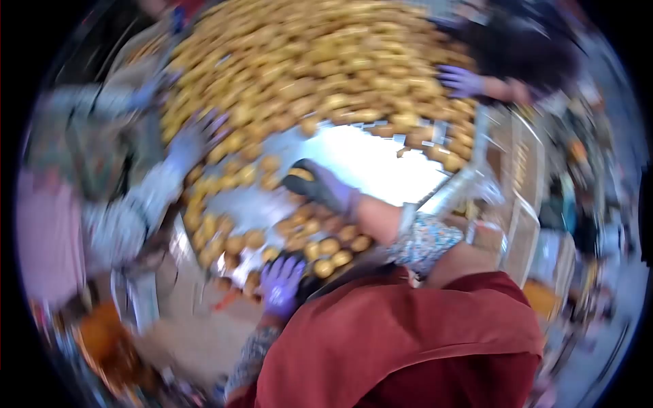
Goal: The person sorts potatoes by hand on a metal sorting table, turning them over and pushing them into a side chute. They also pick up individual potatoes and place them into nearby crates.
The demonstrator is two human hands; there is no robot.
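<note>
The view is blurred. My right hand (333,194), in a purple glove, reaches over a shiny metal table (371,163) and grips a dark tool (301,179) with a yellow piece at its tip. My left hand (281,285), also gloved in purple, rests with fingers spread at the table's near edge. It touches the nearest of several round golden-brown pieces (326,248). A large heap of the same pieces (320,61) covers the far half of the table.
A co-worker's purple-gloved hand (461,80) reaches into the heap at the upper right. Another person's gloved hand (198,136) works at the left edge. A metal frame (476,177) stands to the right. My red apron (408,340) fills the bottom.
</note>
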